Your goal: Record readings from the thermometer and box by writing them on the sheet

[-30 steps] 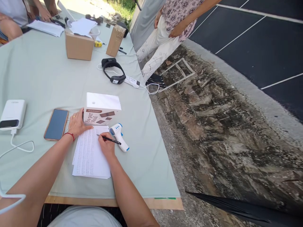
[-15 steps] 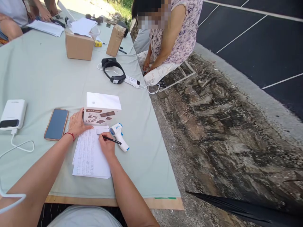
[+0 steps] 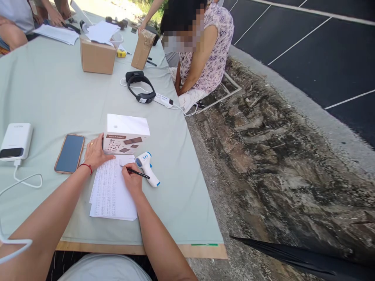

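Note:
My right hand [image 3: 132, 180] is closed around a black pen [image 3: 140, 173], its tip at the upper right part of a printed sheet. This sheet tops a small stack of papers [image 3: 109, 199] covered in rows of small print. With fingers apart, my left hand [image 3: 95, 154] rests at the papers' upper left corner, its thumb on the sheet and its fingertips by the left side of a white "Super Meal" box [image 3: 128, 124]. Just right of my right hand lies a white and blue infrared thermometer [image 3: 150, 172]. A phone [image 3: 69, 153] lies left of my left hand.
A white power bank [image 3: 17, 136] with a cable sits at the left. Farther back are a black headband device [image 3: 142, 88], a cardboard box [image 3: 98, 56] topped with papers and a narrower carton [image 3: 143, 48]. A person [image 3: 202, 54] sits at the table's right edge.
The seated person has leaned lower and toward the table. Another person's arm now reaches in at the back to the narrow carton. My hands and the pen stay practically still.

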